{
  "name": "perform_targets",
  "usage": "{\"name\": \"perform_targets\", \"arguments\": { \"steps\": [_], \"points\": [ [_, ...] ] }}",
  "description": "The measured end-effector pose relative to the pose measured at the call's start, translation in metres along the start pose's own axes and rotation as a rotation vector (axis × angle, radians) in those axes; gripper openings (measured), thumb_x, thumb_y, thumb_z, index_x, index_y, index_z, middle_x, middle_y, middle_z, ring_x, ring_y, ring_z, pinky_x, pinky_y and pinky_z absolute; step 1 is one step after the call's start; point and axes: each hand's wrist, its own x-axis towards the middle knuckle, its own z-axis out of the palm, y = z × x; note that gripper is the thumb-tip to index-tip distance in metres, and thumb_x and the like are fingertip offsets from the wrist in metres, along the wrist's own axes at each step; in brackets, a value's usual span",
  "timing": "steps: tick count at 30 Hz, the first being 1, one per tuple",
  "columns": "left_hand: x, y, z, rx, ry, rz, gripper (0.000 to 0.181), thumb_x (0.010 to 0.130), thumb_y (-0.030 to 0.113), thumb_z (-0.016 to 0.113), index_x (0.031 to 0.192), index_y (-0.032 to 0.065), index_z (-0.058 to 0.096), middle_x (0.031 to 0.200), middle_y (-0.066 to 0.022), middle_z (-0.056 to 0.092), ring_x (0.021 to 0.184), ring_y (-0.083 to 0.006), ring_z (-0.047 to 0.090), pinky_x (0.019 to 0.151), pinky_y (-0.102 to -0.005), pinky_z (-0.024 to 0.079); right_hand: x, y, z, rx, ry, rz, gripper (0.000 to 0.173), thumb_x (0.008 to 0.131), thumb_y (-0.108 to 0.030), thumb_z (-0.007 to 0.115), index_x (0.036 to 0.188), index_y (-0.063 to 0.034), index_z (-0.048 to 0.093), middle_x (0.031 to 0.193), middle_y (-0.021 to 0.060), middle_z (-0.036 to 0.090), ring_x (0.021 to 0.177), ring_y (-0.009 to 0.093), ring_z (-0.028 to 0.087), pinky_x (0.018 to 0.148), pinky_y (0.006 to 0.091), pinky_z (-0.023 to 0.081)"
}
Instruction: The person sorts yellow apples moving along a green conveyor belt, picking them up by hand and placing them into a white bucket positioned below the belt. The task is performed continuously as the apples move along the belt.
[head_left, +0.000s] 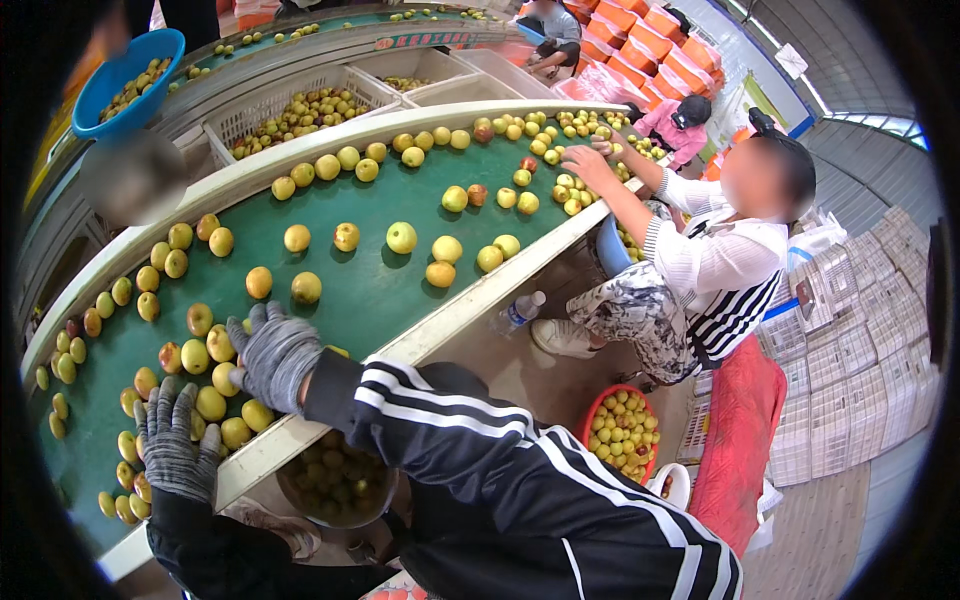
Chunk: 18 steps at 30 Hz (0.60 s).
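Observation:
Many yellow-green jujube-like fruits, some with red-brown patches, lie on a green conveyor belt (360, 281). My left hand (176, 442), in a grey knit glove, rests palm down among the fruits near the belt's white side rail (262, 454), its fingers slightly spread. To its right, my right hand (276, 358), gloved alike and a little blurred, reaches over the rail with bent fingers beside a cluster of fruits (211, 403). That cluster lies between both hands. Whether the right palm holds a fruit is hidden. Below the rail stands a basin of fruits (337, 480), partly covered by my sleeve.
A co-worker (720, 255) sits at right, both hands over the belt's far part. A plastic bottle (517, 311) and a red basin (581, 420) of fruits stand on the floor. White crates (847, 390) are stacked at right. A blue basin (169, 56) of fruits is at upper left.

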Motion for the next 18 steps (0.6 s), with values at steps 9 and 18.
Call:
{"name": "perform_targets", "arguments": {
  "steps": [9,18],
  "points": [
    [-0.020,-0.072,-0.029,0.082,-0.076,-0.182,0.054,0.073,0.013,0.059,0.125,0.0112,0.043,0.132,-0.0153,0.036,0.125,-0.0330,0.029,0.105,-0.0482,0.014,0.009,-0.070,-0.007,0.117,0.021,-0.267,0.058,0.083,-0.041,0.043,0.125,-0.0006,0.040,0.126,0.0248,0.039,0.115,0.035,0.039,0.098,0.0394,0.029],
    [-0.044,-0.149,-0.047,-0.011,0.025,-0.198,0.055,0.074,0.017,0.059,0.125,0.0064,0.042,0.131,-0.0181,0.038,0.121,-0.0328,0.035,0.101,-0.0418,0.024,0.025,-0.128,0.005,0.058,0.053,-0.637,0.052,0.082,-0.035,0.046,0.122,-0.0022,0.044,0.124,0.0227,0.042,0.124,0.032,0.029,0.103,0.0419,0.020]
  ]
}}
